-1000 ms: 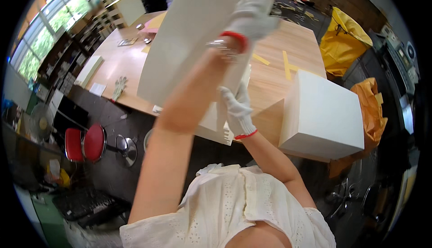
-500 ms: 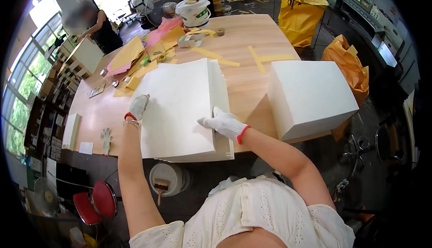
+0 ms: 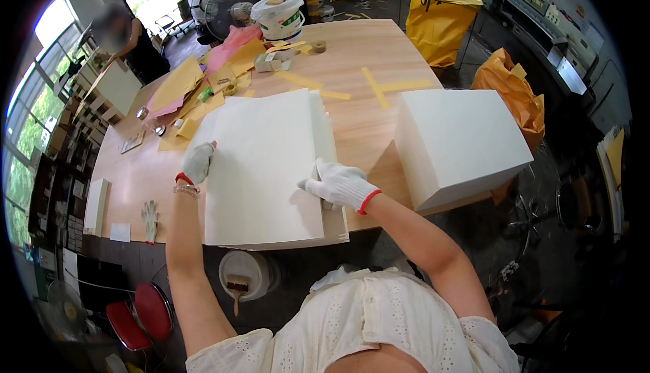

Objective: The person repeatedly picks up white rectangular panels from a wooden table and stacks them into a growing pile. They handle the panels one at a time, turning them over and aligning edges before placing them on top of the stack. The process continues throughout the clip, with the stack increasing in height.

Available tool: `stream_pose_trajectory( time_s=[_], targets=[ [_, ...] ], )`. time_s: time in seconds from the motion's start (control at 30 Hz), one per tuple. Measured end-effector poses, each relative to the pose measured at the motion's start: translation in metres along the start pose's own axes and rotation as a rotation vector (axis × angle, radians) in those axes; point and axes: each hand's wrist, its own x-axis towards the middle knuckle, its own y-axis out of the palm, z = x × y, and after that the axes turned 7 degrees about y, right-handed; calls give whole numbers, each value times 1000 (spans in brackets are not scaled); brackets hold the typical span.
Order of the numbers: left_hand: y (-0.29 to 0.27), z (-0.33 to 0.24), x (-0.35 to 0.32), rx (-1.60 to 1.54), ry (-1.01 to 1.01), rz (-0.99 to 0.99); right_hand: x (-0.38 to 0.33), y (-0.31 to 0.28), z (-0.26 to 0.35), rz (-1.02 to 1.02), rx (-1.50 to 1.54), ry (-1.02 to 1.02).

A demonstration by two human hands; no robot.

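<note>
Left hand (image 3: 198,163): white glove, red cuff, laid at the left edge of the white stack (image 3: 261,183); from my end I can't tell whether this grip is clenched or loose.
Right hand (image 3: 342,187): gloved alike, thumb over the top sheet at the stack's right edge; some fingers are hidden from me, so I can't say whether this grip is grasping the sheets.
White stack: I see it lying flat at the near edge of the worktop (image 3: 365,122), between both hands, lower sheets jutting out on the right.
Right of stack: a tall white block (image 3: 467,136), standing apart.
Beyond stack: yellow strips (image 3: 374,89), pink paper (image 3: 233,45) and a white tub (image 3: 279,21).
Worktop's left end: a loose glove (image 3: 149,221) beside a white card (image 3: 120,232).
Below near edge: a brush (image 3: 237,283) at a white bucket (image 3: 273,275).
Upper left: I see a person (image 3: 147,55) in dark clothing.
</note>
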Motion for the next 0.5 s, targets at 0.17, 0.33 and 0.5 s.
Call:
stream_pose_trajectory(
  time_s=[0.17,0.33,0.5],
  targets=[
    [-62,68,1,464,470,35,4,17,7,-150,-131,-292],
    [-49,18,-93,-135,161,-7,8,21,-11,-186,11,-77],
    [-60,51,-219,-151,214,94,-25,35,-27,-25,365,-279]
  ],
)
